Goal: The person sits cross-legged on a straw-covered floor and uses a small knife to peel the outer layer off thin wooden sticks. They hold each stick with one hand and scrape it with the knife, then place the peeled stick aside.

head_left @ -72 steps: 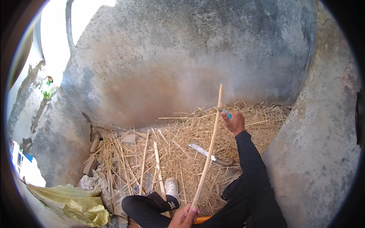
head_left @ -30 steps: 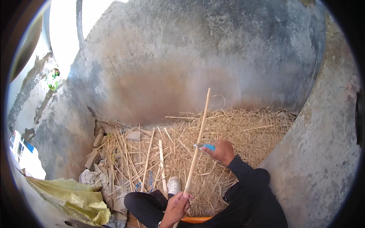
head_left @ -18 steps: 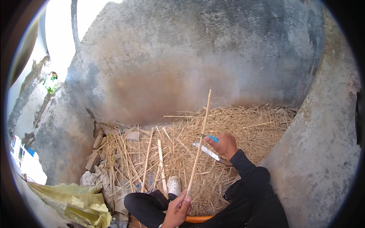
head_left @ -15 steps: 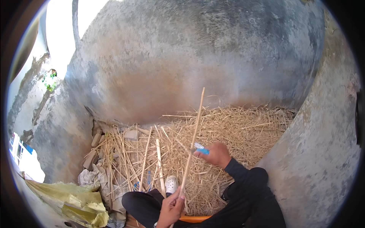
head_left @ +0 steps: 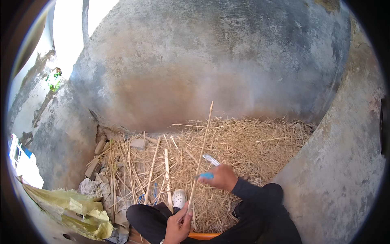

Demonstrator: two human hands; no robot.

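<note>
A long, thin, pale wooden stick [head_left: 202, 152] slants upward from my left hand [head_left: 178, 228], its fingers closed round the lower end. The upper tip of the stick reaches in front of the far wall. My right hand [head_left: 224, 177] is closed on a blue-handled knife [head_left: 206, 175], held against or very close to the stick about midway along it. A shiny pale strip [head_left: 211, 160] shows just above the right fist; motion blur hides whether it belongs to the knife.
Straw and shavings [head_left: 260, 150] cover the floor ahead. Loose sticks [head_left: 167, 173] lie left of my shoe [head_left: 179, 199]. A yellow-green sack [head_left: 77, 213] is at lower left. Grey plastered walls [head_left: 211, 61] stand close ahead and on both sides. An orange edge [head_left: 205, 236] shows below me.
My right hand has moved down along the stick with the knife, toward my left hand. The left hand still grips the stick, which has shifted slightly left and down.
</note>
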